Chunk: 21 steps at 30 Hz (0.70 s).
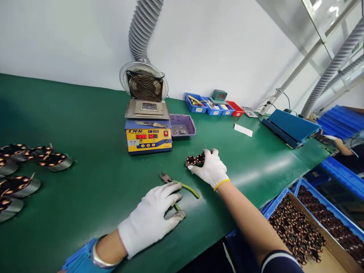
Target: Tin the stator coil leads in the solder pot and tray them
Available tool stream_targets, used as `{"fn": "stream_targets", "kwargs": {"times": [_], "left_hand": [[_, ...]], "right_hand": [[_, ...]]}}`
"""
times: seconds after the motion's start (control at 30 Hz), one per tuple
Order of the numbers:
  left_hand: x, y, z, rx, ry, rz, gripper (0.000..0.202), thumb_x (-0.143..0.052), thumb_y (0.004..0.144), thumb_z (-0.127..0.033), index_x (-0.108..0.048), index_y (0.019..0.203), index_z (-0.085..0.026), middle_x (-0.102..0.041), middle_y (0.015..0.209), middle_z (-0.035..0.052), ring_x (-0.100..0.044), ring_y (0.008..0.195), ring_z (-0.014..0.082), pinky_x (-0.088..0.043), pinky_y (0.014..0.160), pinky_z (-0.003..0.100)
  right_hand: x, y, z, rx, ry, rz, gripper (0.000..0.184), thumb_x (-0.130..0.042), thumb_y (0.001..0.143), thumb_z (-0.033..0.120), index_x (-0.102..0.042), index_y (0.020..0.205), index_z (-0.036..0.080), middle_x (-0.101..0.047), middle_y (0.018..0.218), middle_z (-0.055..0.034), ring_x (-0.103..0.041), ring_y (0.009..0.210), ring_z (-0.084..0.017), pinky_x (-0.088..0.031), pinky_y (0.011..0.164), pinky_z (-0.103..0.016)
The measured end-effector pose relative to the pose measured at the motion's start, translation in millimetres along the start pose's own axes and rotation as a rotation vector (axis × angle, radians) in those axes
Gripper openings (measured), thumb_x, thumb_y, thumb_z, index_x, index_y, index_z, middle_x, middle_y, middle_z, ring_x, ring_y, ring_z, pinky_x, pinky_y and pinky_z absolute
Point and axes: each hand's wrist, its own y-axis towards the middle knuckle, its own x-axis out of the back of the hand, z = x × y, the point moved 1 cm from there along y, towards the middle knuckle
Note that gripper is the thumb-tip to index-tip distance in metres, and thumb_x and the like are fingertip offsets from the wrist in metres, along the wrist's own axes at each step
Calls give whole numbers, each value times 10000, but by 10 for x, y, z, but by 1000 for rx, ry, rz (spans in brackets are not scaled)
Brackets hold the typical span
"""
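Copper windings show in the small ring-shaped parts, two of them visible side by side on the green desk, and the gloved right hand is right on them! That arm stretches in from the lower right, palm down, yellow cuff at the wrist; thumb and fingers stand apart, thumb at the near side, fingertips beyond, though how firmly they press I cannot tell. Pale bits lie scattered around. Over to the left hand, gloved too, flat and low over the green-handled pliers: fingers and thumb apart, touching the handles rather than clenched round them, cutting head pointing away. Behind, the yellow-and-blue heating unit reads "CM 558", the brand letters before it unclear; its right red display shows "42", the left one too blurred to trust. A knife lies on top, the purple tray sits just beside. Farther back, blue bins carry labels too small to read, and a green clock has blurred digits. Far left, larger metal-sided rings; lower right, a blue tray full of copper-coloured parts.
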Motion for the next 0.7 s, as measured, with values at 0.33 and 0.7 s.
{"fn": "stream_targets", "kwargs": {"times": [0.33,0.7], "left_hand": [[40,1,-36,118,-111,32,303,-635,756,-374,-694,1008,-217,-594,1327,75,-553,1207,304,-485,989,473],[57,11,-35,102,-96,7,312,-644,752,-381,-699,1008,-211,-607,1308,86,-566,1188,306,-491,977,460]], "right_hand": [[-111,43,47,-88,-42,-19,768,-552,732,712,-381,1356,299,-313,1417,-143,-599,1052,-311,-518,791,-458],[-154,58,30,131,-110,-93,600,-504,832,560,-396,1335,252,-402,1387,-118,-585,1029,-279,-511,775,-405]]}}
